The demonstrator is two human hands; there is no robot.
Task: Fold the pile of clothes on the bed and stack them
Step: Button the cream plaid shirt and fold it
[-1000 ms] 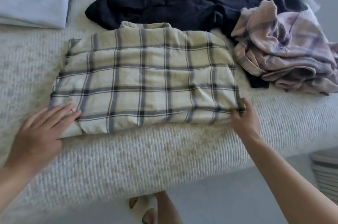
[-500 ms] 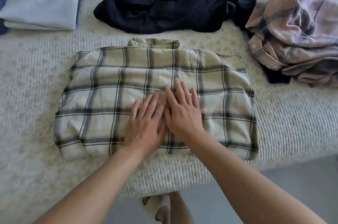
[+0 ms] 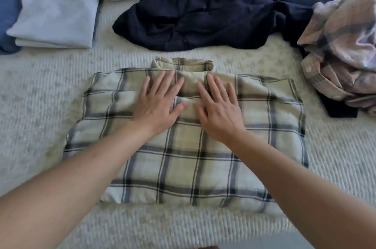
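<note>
Cream-and-navy plaid folded shirt [image 3: 189, 147] on white ribbed bed [image 3: 335, 157], long axis L–R, collar far side. Left hand [image 3: 157, 104] & right hand [image 3: 218, 107] flat, fingers straight, pressing mid-shirt near collar, gripping nothing; equally near.

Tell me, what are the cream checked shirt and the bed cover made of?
Cream checked shirt: a soft, matte woven cloth, perhaps cotton or flannel; its check lines run through the weave. Bed cover: pale, ribbed textile, seemingly knitted or quilted; fine raised ridges cross it.
</note>
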